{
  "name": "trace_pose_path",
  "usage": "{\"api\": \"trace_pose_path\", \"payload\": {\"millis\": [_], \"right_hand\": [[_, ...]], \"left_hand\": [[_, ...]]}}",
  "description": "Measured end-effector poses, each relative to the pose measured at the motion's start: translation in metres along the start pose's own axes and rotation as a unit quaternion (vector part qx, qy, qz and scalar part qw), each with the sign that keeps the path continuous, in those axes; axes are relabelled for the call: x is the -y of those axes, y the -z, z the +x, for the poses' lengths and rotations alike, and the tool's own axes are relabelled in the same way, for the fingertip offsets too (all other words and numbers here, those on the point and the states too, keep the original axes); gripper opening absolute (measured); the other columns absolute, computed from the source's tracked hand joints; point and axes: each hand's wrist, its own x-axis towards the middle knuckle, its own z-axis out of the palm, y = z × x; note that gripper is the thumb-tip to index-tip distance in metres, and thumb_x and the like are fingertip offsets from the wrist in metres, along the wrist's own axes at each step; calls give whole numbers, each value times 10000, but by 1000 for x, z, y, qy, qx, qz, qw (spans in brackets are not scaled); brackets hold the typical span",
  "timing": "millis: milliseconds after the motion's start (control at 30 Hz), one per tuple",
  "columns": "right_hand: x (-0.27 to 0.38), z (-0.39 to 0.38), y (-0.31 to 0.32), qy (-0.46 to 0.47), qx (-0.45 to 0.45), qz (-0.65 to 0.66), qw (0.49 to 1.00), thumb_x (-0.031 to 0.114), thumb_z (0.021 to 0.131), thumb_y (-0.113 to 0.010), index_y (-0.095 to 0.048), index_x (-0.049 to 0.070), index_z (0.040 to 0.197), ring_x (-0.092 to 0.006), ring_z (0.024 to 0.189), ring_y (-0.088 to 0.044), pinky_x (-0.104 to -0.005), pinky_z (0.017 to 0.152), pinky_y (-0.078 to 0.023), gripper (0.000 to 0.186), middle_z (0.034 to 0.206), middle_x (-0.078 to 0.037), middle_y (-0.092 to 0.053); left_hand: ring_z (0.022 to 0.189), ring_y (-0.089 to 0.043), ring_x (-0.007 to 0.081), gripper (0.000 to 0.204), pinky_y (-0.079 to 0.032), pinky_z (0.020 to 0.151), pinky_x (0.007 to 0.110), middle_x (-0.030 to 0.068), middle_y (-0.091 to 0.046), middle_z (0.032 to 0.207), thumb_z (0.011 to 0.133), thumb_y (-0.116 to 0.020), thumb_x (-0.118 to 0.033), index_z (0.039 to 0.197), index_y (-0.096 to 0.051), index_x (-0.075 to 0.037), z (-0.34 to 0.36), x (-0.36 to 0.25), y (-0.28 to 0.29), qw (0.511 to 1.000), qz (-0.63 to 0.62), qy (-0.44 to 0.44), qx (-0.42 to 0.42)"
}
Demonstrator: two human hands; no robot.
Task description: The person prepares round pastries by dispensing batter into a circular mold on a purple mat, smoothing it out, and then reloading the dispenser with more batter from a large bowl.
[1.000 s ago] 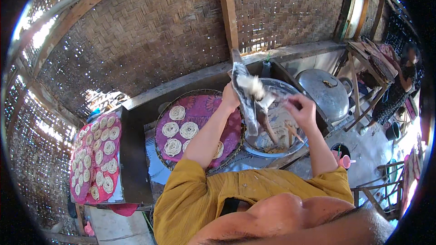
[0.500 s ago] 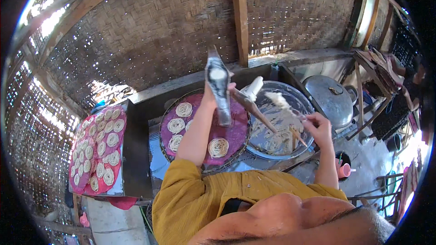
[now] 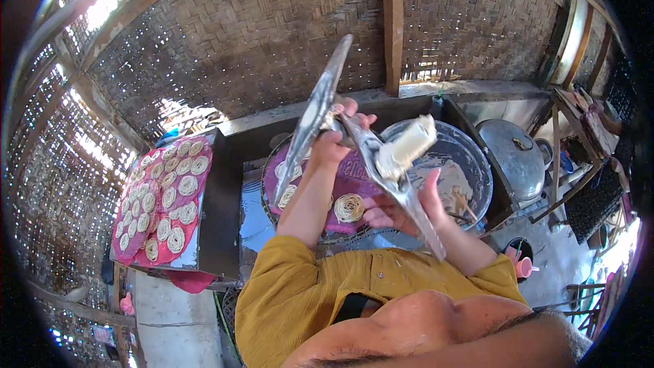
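Observation:
My left hand (image 3: 335, 138) is closed round the inner parts of a two-piece, long-handled press: a grey, worn bar (image 3: 315, 116) slants up on the left. The other piece, a paddle-shaped bar (image 3: 392, 180), slopes down to the right and carries a thick pale roll of dough (image 3: 407, 146). Behind that bar's lower handle is my right hand (image 3: 439, 215), fingers on one side and thumb on the other. Below the press, coiled dough rounds (image 3: 349, 208) lie on a purple cloth over a round tray (image 3: 269, 212), partly hidden by my left arm.
To the right, a wide basin (image 3: 485, 187) holds dough and sticks (image 3: 464, 206). A lidded metal pot (image 3: 509, 157) stands beyond it. Far left, several dough coils cover pink cloths (image 3: 193, 201). A woven wall (image 3: 272, 41) and wooden post (image 3: 393, 27) rise behind; a pink dipper (image 3: 523, 266) is lower right.
My right hand has let go of the dough-smeared stick and moved left to the press's lower handle. The press has tilted, its dough-bearing piece turning toward me.

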Motion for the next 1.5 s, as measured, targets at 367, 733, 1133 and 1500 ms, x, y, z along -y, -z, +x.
{"api": "trace_pose_path", "payload": {"millis": [367,733,1133,1500], "right_hand": [[26,5,-17,175,-62,-128,974,363,743,-608,-160,176,1340,-146,555,-493,-189,340,-328,769,981,-124,-508],[37,17,-65,321,-79,-796,506,182,612,-717,-241,121,1320,-341,1026,-477,-358,835,-419,856,1194,-215,-370],[1,31,-49,220,-107,-834,494,257,605,-710,-244,187,1310,-404,925,-503,-437,754,-457,847,1202,-217,-310],[22,18,11,-169,10,-230,958,520,503,-719,-151,25,1322,-286,1033,-459,-402,826,-395,1113,1145,-167,-427]], "left_hand": [[972,-520,203,496,-375,879,322,105,-553,1065,656,-694,-132,1105,-506,-35,-69,-60,-19,776,605,137,109],[812,-579,234,343,-458,708,320,71,-611,822,593,-680,-279,884,-600,-115,-78,-60,-52,587,791,173,0],[835,-587,242,448,-457,731,332,93,-611,866,545,-725,-299,916,-587,-89,-93,-38,-35,601,780,170,-24],[1158,-397,265,925,-305,968,387,142,-389,1269,514,-723,-42,1309,-252,-58,-34,-79,-24,929,198,309,-57]]}}
